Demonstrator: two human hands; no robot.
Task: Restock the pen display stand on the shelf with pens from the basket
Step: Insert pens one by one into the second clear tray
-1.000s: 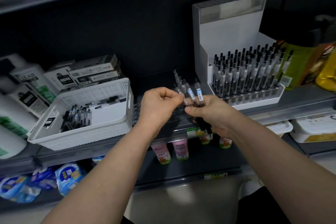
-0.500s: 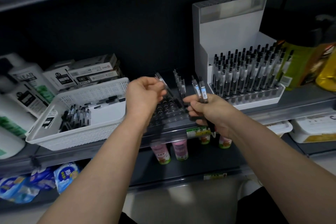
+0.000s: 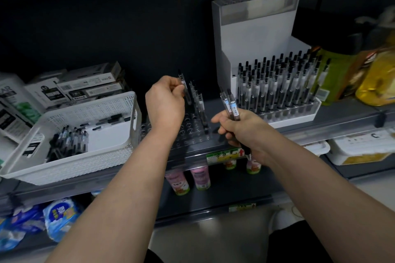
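Note:
A dark clear pen display stand [image 3: 192, 132] with rows of holes sits on the shelf between my arms. A few pens [image 3: 199, 102] stand in its back holes. My left hand [image 3: 164, 104] pinches one clear black pen [image 3: 185, 89], held nearly upright above the stand's rear. My right hand [image 3: 241, 130] grips two pens [image 3: 230, 104] beside the stand's right edge, their tips poking out below the fist. The white basket [image 3: 119, 156] at left holds several more pens [image 3: 68, 141].
A full white pen stand [image 3: 299, 113] stands right of my right hand. Boxes [image 3: 89, 85] are stacked behind the basket. Yellow and green bottles [image 3: 378, 79] fill the far right. Small bottles [image 3: 188, 179] line the shelf below.
My left hand drew one pen out of the bundle in my right hand and carried it left and up over the stand. My right hand stayed low with two pens.

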